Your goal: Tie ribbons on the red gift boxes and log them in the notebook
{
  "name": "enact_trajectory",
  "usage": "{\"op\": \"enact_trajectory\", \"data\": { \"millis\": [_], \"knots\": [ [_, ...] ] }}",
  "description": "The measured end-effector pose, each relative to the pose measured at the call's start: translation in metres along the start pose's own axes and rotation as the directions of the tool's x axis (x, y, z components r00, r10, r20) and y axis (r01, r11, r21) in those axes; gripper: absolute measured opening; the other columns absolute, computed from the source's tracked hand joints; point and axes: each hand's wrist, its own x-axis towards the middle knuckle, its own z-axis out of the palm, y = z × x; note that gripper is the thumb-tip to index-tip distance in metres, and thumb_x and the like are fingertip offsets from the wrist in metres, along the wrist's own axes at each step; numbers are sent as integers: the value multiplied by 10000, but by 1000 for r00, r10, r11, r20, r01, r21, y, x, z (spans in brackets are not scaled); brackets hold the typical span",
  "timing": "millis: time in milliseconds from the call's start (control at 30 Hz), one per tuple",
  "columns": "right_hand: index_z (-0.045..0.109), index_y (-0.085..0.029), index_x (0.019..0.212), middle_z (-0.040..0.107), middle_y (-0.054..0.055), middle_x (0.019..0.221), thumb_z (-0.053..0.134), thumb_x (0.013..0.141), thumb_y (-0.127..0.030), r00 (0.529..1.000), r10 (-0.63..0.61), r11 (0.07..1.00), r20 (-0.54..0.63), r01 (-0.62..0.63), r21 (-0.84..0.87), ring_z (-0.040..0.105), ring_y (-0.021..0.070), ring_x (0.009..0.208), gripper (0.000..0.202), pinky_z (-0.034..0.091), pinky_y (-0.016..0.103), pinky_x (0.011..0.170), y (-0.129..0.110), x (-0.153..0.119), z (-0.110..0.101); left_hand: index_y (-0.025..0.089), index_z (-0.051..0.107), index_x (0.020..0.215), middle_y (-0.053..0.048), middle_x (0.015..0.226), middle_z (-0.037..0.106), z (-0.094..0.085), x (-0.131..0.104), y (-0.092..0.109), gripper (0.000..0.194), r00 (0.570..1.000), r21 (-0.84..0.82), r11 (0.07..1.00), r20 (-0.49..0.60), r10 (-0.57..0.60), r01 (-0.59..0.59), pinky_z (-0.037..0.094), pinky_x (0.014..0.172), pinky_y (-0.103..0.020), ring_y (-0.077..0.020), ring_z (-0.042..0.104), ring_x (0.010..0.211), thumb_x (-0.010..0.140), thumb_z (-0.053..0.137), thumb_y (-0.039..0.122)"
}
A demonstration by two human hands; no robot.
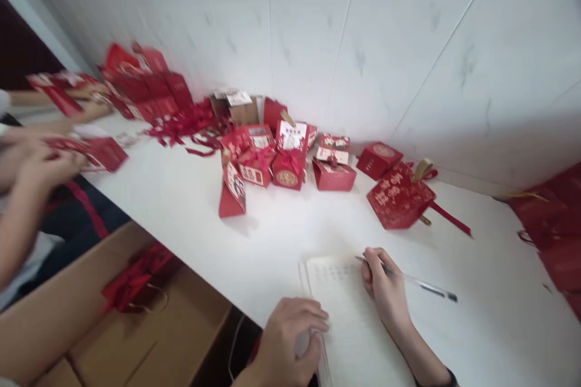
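A lined notebook (351, 320) lies open on the white table, with rows of handwriting near its top. My right hand (385, 287) is closed around a clear pen (422, 283), its tip at the upper right of the page. My left hand (290, 335) rests at the notebook's left edge, fingers bent and thumb apart from them. Beyond the notebook stand several red gift boxes (287, 170) with gold print and ribbons. Nearest my right hand is a red box (399, 196) with a gold loop and a trailing ribbon.
Other people's hands (59, 166) work on red boxes at the left. A cardboard carton (181, 308) with red bags (138, 278) stands below the table edge. Stacked red boxes (154, 87) and loose ribbons (186, 124) line the wall; red bags (554, 236) lie at right.
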Motion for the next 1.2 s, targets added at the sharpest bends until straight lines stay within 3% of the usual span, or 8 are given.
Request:
{"op": "enact_trajectory", "data": {
  "millis": [233,333,467,567,767,933,1100,1200],
  "knots": [
    [553,-218,742,549,8,676,514,761,-576,982,-156,964,106,175,-202,512,174,629,360,409,257,558,4,4,10,218,558,953,-73,981,632,-82,107,-58,219,959,334,938,-282,8,90,522,858,-430,-223,608,975,795,425,144],
    [567,-227,768,516,-4,634,463,782,-572,989,-86,974,120,108,-198,468,161,554,360,357,250,475,5,3,12,164,483,1172,-124,1205,556,-101,168,-73,376,959,604,745,-164,-231,283,398,997,-415,-240,489,1177,799,450,195],
    [552,-223,752,472,-11,606,445,783,-566,988,-50,985,148,73,-157,405,145,490,360,295,244,411,3,3,13,48,298,1347,-275,1361,389,-105,227,-86,791,857,783,495,-91,-508,376,278,1032,-497,-389,303,1312,687,626,335],
    [541,-217,720,445,-15,601,437,789,-540,984,-102,980,146,125,-155,411,145,519,346,320,241,449,-1,2,13,31,308,1334,-318,1273,467,-107,249,-98,943,770,800,415,-89,-632,433,289,996,-533,-456,375,1246,572,716,410],
    [524,-211,729,449,-18,623,425,801,-515,978,-95,980,185,125,-158,400,142,536,328,322,246,481,-2,3,14,28,293,1330,-330,1273,429,-110,248,-109,861,703,814,321,-144,-696,484,388,904,-470,-422,454,1188,665,649,446],
    [517,-213,734,444,-24,621,403,816,-498,969,-135,967,209,175,-186,421,153,579,318,336,254,543,-1,3,13,104,273,1356,-254,1277,412,-106,223,-83,849,824,849,393,-83,-560,352,402,890,-466,-399,411,1199,652,691,328],
    [531,-211,728,473,-17,611,395,806,-496,963,-170,949,207,216,-228,467,169,602,326,365,262,570,-4,1,11,140,306,1345,-205,1274,400,-115,181,-46,733,998,852,521,-2,-69,38,356,972,-482,-357,407,1185,695,633,225],
    [543,-207,741,496,-11,612,389,799,-506,961,-176,940,211,229,-255,485,175,602,341,377,272,580,-4,0,9,144,290,1341,-202,1277,395,-125,150,-23,749,963,788,599,-35,269,-139,364,979,-514,-357,406,1192,699,656,270]
  ]
}}
